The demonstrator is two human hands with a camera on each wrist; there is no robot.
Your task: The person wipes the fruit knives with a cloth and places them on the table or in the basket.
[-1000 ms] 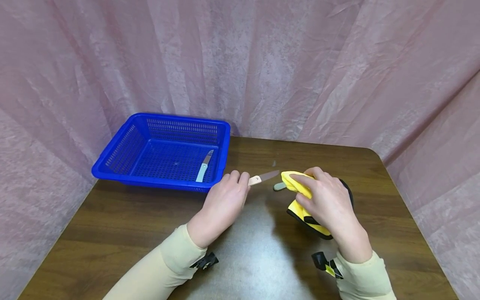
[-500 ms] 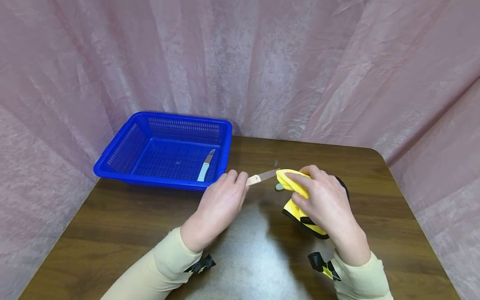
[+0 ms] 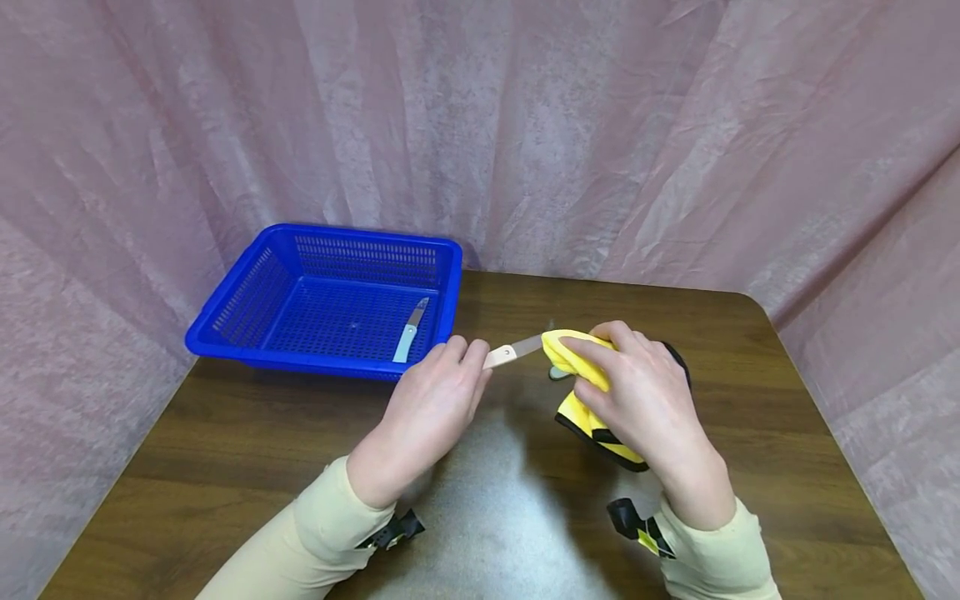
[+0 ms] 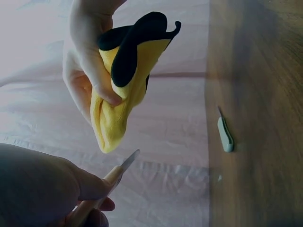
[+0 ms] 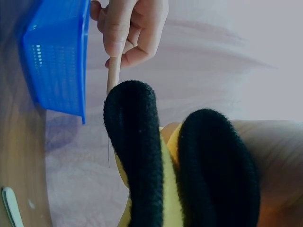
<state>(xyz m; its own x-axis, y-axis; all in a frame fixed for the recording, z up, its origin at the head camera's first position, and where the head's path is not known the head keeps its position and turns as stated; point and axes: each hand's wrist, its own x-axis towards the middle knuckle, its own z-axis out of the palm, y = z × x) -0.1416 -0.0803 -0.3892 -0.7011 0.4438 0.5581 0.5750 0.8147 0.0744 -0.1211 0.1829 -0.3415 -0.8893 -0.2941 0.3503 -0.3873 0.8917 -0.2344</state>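
Note:
My left hand (image 3: 427,404) grips a small paring knife by its cream handle (image 3: 500,357), the blade (image 3: 528,344) pointing right. A folded yellow cloth with black edging (image 3: 573,360) is held in my right hand (image 3: 645,408), pinched between thumb and fingers. In the head view the cloth's front fold overlaps the blade's tip; the left wrist view shows the tip (image 4: 137,152) just beyond the fold (image 4: 111,137). Below them, a pale green-handled knife (image 4: 225,135) lies on the table, mostly hidden by the cloth in the head view.
A blue slotted plastic basket (image 3: 322,363) stands left of the hands, near the back. Inside it, at the right, lies a knife with a light blue handle (image 3: 405,342). A pink curtain (image 3: 480,133) hangs behind the wooden table (image 3: 247,433).
Both hands have shifted slightly left, the right one farther and a little upward. The cloth's fold, earlier just right of the blade tip, now covers it in the head view.

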